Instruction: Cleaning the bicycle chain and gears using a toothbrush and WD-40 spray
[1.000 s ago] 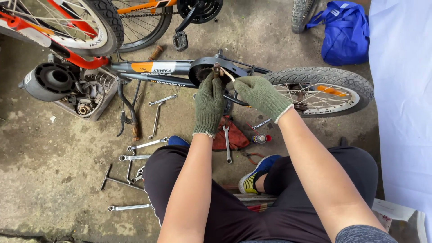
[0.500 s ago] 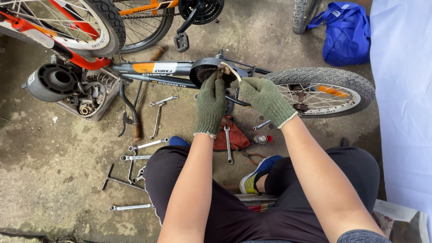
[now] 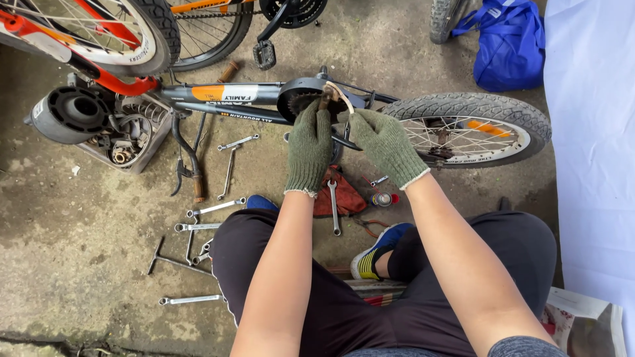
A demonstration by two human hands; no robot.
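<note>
A small grey and orange bicycle (image 3: pixel 218 96) lies on its side on the concrete, its rear wheel (image 3: pixel 473 129) to the right. Both my hands wear green knit gloves and meet at the crank hub (image 3: pixel 305 99). My left hand (image 3: pixel 309 142) grips the rusty axle end at the hub. My right hand (image 3: pixel 382 142) holds a thin light-coloured tool (image 3: pixel 340 96) against the same spot, over a dark crank arm. What lies under my fingers is hidden.
Several wrenches (image 3: pixel 205 211) lie on the floor to the left, a red pouch (image 3: pixel 337 192) and a small spray can (image 3: pixel 382 198) below my hands. A tray of parts (image 3: pixel 122 135) sits at left, a blue bag (image 3: pixel 512 43) at top right, a second bicycle (image 3: pixel 106 30) behind.
My hands have shifted slightly up toward the hub and closed together on it. The bicycle has not moved.
</note>
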